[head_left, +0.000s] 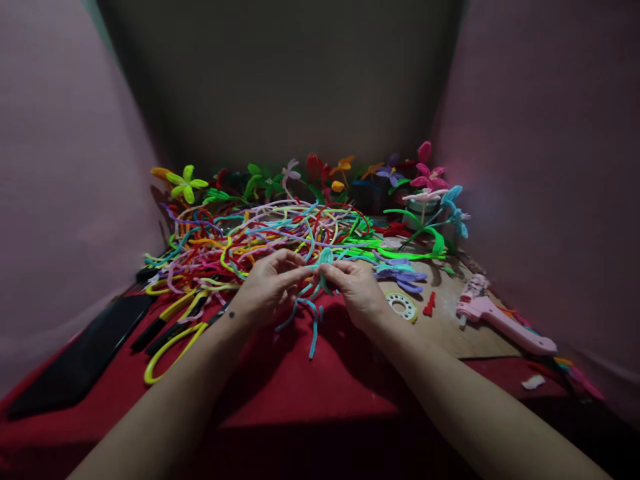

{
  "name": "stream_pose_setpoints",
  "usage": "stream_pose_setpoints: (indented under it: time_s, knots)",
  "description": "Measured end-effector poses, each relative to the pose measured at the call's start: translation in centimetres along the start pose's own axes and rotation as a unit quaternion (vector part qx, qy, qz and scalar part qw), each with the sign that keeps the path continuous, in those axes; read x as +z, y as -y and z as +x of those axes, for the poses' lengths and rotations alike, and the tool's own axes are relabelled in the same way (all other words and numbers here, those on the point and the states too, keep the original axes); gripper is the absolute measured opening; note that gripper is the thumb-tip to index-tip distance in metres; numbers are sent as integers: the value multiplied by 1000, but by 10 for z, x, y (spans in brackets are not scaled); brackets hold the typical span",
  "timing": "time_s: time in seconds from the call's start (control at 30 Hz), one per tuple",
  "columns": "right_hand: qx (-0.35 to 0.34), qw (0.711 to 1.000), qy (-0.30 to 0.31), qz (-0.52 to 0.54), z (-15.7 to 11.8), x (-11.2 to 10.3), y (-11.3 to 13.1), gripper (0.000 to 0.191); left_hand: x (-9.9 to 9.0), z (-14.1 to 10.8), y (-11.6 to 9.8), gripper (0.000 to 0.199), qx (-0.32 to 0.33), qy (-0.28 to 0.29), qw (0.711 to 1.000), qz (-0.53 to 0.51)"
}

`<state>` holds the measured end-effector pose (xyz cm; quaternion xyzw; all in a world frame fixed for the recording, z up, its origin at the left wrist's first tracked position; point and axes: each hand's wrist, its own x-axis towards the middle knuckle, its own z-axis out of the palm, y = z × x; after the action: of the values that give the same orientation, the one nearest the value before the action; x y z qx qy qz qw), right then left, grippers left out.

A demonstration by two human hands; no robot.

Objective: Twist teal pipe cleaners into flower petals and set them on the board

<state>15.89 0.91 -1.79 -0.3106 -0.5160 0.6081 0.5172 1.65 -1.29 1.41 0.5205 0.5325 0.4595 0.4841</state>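
Between my two hands is a light-blue pipe cleaner piece, bent into a petal-like loop. My left hand pinches it from the left, thumb and forefinger together. From the right, my right hand grips it the same way, its fingertips close to the left ones. Loose blue pipe cleaner ends dangle below the fingers over the red cloth. Just beyond my hands lies a tangled heap of coloured pipe cleaners. Purple and blue pipe cleaner pieces rest beside my right hand.
A pink glue gun and a tape roll lie on a brown board at right. Yellow-handled tools and a black flat object are at left. Finished pipe cleaner flowers line the back of the red-covered table.
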Motion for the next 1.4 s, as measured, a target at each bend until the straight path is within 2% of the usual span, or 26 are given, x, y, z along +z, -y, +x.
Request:
stream_pose_setpoints:
  time_s: [0.07,0.17,0.3,0.4,0.63,0.8,0.9,0.97,1.07,1.17,1.3,1.4]
  knots:
    - [29,999,43,-3,-3,2,4,25,-2,0,-2,29,-1,6,999,-50]
    - [62,993,97,-10,-8,6,7,26,-4,2,-1,29,-40,47,991,-115]
    - [90,989,114,-17,-11,8,4,25,-4,6,7,22,-42,77,985,-150]
    - [111,986,121,2,-9,8,1,23,-3,8,11,21,-32,66,988,-138]
    - [154,981,118,20,-7,3,-3,20,7,-4,2,19,56,-38,997,20]
    - [136,985,104,11,-9,4,-2,18,4,-2,3,19,140,-67,970,188]
    - [129,986,105,-10,-8,4,-1,17,2,1,8,20,183,-79,952,234]
    - [138,985,106,-2,-8,3,-2,15,3,1,9,21,166,-70,964,197]
    - [144,984,91,58,-5,1,-3,14,4,1,8,24,82,-41,993,69]
    - [132,982,61,120,-2,-1,-6,15,2,2,10,25,33,-13,999,-26]
    - [139,980,24,138,2,-4,-7,17,-4,6,17,26,-33,63,997,-43]
    - [103,989,11,108,5,-4,-7,20,-4,5,17,26,-62,129,990,2]
